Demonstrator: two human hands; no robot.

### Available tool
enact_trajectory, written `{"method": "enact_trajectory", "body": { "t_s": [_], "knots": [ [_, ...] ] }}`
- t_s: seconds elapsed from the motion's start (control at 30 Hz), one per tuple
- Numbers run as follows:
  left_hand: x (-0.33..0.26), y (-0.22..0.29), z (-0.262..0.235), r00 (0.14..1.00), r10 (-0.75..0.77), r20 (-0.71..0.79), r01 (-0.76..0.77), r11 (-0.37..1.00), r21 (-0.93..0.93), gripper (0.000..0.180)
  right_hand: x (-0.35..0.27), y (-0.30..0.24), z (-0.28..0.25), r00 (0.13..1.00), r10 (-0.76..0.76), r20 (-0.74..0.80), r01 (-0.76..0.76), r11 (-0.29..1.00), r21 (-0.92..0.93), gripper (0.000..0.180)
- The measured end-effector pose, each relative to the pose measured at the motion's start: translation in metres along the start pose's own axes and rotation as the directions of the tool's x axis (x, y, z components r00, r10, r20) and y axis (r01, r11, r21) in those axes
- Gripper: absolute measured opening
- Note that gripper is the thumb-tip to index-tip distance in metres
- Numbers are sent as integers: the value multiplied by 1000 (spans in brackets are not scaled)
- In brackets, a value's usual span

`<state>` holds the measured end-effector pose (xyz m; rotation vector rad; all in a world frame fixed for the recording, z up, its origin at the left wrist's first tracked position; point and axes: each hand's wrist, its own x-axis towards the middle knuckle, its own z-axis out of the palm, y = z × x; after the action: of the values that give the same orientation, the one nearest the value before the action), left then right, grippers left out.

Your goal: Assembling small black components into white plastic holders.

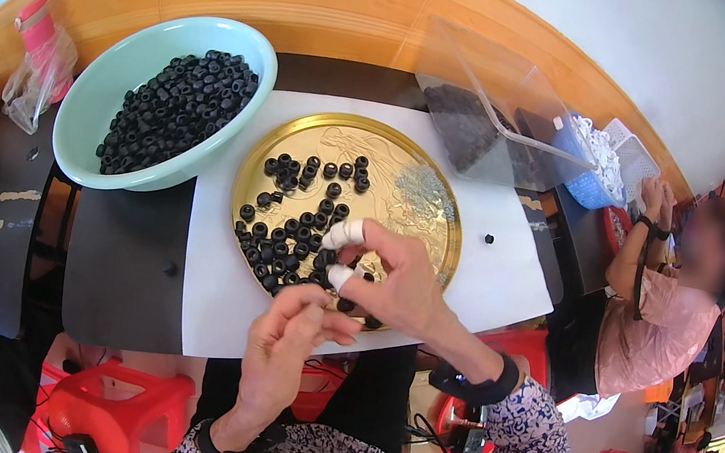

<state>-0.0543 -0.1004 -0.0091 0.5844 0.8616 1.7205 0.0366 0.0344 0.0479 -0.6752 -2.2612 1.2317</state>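
Pieces: small, glossy black, barrel-shaped pieces [292, 226], several with a round hole visible in one end. They lie loose on a round gold-coloured tray [381, 147] with a raised pattern, bunched mainly toward its left and near side, a few apart toward the far rim. A patch of tiny silvery bits [426, 194] lies at the tray's right; their shape is too fine to tell. Tray rests on a white sheet [203, 281] over a dark tabletop [123, 267]. One loose black piece sits on the sheet, right of the tray. A bulk heap of similar pieces fills part of a pale mint-green oval basin [108, 75] at far left.

Right hand [401, 282]: reaches over the near right part of the tray. White tape wraps the thumb and index fingertips, which stand apart with black pieces showing at the gap; whether one is gripped cannot be told.

Left hand [284, 339]: at the tray's near rim, thumb and index drawn together; cannot tell if anything is between them.

Handling (judged): each piece looks light, stiff and hard, probably plastic, not fragile. Smooth rounded walls likely make it slip or roll. Best hold: thumb and index across opposite sides at the widest part, hole clear; the tape may add grip.
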Motion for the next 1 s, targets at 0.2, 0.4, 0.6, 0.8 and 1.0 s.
{"method": "enact_trajectory", "body": {
  "t_s": [0.2, 0.4, 0.6, 0.8, 1.0],
  "knots": [
    [9, 7, 9, 989, 107, -100, -110, 994, -26, 19, -34, -1, 6, 1000, 13, -16, -10, 988, 156, 27],
    [6, 5, 13, 999, 4, -49, -8, 996, -93, 20, -53, 17, 17, 983, -92, -160, 130, 961, 245, 27],
    [6, 4, 21, 991, -134, -28, 132, 989, -64, 19, -68, 20, 9, 981, -101, -167, 133, 971, 198, 26],
    [2, -2, 12, 984, -167, 65, 168, 986, -20, 18, -35, 45, -39, 918, -312, -246, 208, 904, -373, 16],
    [-3, -11, 8, 982, -177, 65, 174, 983, 49, 19, 1, 82, -60, 973, -207, -98, 84, 721, -688, 10]
  ]
}}
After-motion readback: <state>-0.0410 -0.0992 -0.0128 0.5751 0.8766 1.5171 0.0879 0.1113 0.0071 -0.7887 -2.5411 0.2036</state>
